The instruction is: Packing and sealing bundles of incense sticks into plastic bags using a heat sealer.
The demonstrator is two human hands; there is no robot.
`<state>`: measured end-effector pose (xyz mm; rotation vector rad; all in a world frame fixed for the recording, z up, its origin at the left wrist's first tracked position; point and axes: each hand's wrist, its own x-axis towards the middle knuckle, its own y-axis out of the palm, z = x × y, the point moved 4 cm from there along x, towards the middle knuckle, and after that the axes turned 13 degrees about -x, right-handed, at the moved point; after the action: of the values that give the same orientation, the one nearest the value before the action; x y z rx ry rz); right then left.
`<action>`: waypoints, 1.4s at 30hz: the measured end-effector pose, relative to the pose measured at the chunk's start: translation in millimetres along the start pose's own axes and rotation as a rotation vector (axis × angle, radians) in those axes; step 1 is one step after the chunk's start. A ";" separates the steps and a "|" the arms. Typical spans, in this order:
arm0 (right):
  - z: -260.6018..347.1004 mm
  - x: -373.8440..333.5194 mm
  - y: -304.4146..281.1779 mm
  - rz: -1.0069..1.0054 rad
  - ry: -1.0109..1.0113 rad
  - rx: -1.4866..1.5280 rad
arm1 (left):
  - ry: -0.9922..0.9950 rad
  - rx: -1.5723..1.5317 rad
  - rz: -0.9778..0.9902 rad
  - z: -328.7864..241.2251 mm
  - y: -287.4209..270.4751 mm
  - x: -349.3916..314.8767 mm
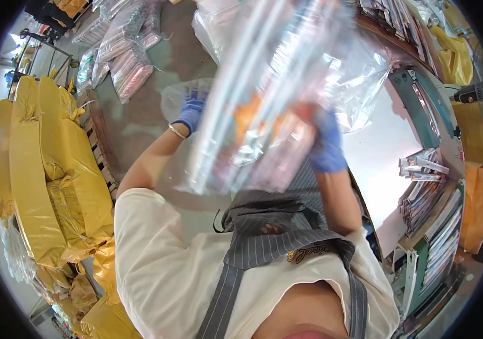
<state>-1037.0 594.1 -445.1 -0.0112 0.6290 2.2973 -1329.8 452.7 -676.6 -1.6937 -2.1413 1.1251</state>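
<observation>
A clear plastic bag (pixel 252 113) full of long, flat, printed packs is raised in front of my chest, tilted and blurred by motion. My right hand (pixel 327 141), in a blue glove, grips its right side; the fingers are partly hidden and smeared. On the other side my left hand (pixel 195 104), also gloved in blue, is beside the bag's left edge with its fingers stretched out. Thin clear film (pixel 172 95) shows around those fingers. I cannot tell whether it belongs to the same bag.
Yellow wrapped bundles (pixel 60 169) stand on the left beside a wooden pallet (pixel 99 138). Several bagged stacks (pixel 125 53) lie on the floor at the far left. A white table (pixel 380 169) is on my right, with stacks of printed packs (pixel 422 192) along its right side.
</observation>
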 end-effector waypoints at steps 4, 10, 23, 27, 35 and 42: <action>-71.6 75.6 23.7 0.052 -0.092 -0.139 | -0.302 0.744 -0.048 25.6 -52.9 -9.9; -82.1 84.6 79.9 0.000 -0.394 -0.930 | -0.364 0.385 -0.070 -3.3 -94.8 -76.2; -160.7 54.9 29.9 0.535 -0.094 -1.799 | 0.210 -0.071 0.207 -75.4 -91.2 -81.1; -199.3 76.7 69.8 0.630 -0.020 -1.932 | -0.268 -0.022 0.236 -53.2 -74.1 -70.2; -250.3 80.7 85.5 0.446 -0.292 -1.869 | -0.223 0.462 0.237 -109.7 -68.5 -67.0; -229.1 12.8 -135.1 -0.296 0.099 -1.187 | 0.613 0.731 0.370 -157.8 80.7 -17.8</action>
<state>-996.1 582.9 -708.0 -0.7182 -0.7080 2.0546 -1173.4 511.1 -614.7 -1.7587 -0.9196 1.0807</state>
